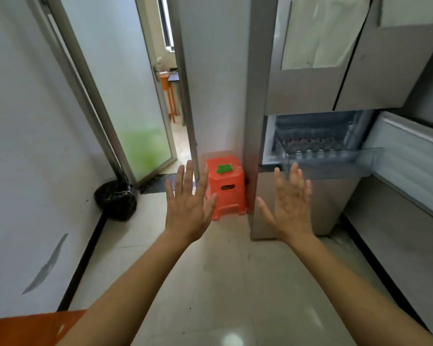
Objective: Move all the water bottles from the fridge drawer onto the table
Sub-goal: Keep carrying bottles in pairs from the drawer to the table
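Both hands raised, empty: left hand (pixel 188 205) spread, right hand (pixel 289 203) spread too. Water bottles (pixel 314 153) in open fridge drawer (pixel 335 157), far right. Orange stool (pixel 226 187) between hands.

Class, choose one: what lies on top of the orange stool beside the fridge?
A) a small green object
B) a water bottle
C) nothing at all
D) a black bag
A: a small green object rests on the seat of the orange stool, left of the fridge.
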`<action>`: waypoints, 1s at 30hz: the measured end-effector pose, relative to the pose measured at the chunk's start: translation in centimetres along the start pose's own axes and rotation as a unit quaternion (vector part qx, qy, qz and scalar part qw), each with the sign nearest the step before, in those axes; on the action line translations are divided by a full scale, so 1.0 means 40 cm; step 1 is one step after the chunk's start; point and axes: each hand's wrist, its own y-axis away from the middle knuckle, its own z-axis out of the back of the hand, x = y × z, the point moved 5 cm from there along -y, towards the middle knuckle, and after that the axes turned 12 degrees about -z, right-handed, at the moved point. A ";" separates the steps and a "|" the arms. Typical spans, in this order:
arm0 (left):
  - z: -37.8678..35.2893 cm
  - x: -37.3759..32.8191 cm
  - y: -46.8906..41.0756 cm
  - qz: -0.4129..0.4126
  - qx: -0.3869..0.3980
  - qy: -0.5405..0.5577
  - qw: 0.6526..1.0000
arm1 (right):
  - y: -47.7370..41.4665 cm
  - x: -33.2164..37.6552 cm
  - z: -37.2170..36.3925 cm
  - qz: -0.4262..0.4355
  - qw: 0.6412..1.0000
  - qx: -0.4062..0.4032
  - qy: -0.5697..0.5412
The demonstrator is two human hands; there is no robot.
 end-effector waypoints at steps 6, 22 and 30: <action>-0.181 -0.115 -0.377 -0.042 0.052 0.032 0.997 | -0.218 -0.227 0.015 -0.061 0.996 -0.028 0.063; -0.658 -0.640 -0.950 -0.117 0.210 0.083 0.967 | -0.585 -0.971 -0.128 -0.232 0.968 0.069 0.074; -0.787 -0.622 -1.100 -0.025 0.274 0.052 0.960 | -0.864 -1.083 -0.259 -0.134 0.965 0.215 0.066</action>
